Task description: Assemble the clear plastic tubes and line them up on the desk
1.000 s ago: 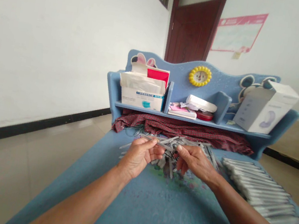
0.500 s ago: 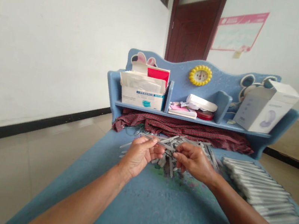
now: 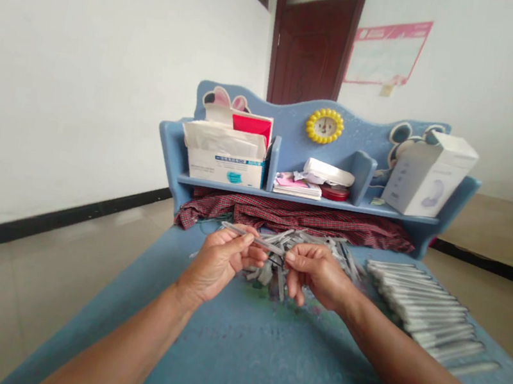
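A slim grey-white pen-like stick [image 3: 270,246] is held nearly level above the table. My left hand [image 3: 221,258] is closed on it, thumb against fingers, and part of the stick juts out past the fingers on the left. Thumb and forefinger of my right hand [image 3: 319,273] pinch at its right end; whether they grip a separate small part there is too small to tell. Behind and below both hands lies a loose pile of similar thin grey pieces [image 3: 279,283]. To the right, many pale sticks are laid side by side in a row [image 3: 423,306].
The blue table [image 3: 220,361] has a raised back shelf holding a face-mask box [image 3: 226,164], a white carton [image 3: 426,180], papers [image 3: 296,188] and a red round tin [image 3: 335,194]. A yellow clock [image 3: 324,126] is fixed above. Checked red cloth [image 3: 301,218] lies beneath the shelf.
The whole view has shifted, so the furniture sits further left. My hands stay together at the stick, which now shows more of its length between them.
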